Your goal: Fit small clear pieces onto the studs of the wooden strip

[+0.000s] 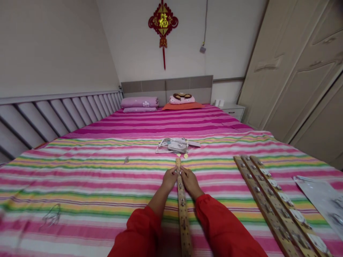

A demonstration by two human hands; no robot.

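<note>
1. The left hand and right hand partly hid the wooden strip.
2. The bottom edge cropped it and, lower right, the boards.
3. The right edge cut the plastic bag.
4. Left of centre, an object was indistinct.

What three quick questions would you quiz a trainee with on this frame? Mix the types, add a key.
1. Count: how many long strips lie side by side on the bed to the right of the right hand?

2. True or false: the left hand and the right hand are both on the central strip, closer to its far end than to the end at the bottom of the picture.

3. Multiple choice: what colour are the small flat pieces just past the far end of the central strip?
A) Red
B) Yellow
C) Blue

Key: 1. Three. 2. True. 3. B.
</note>
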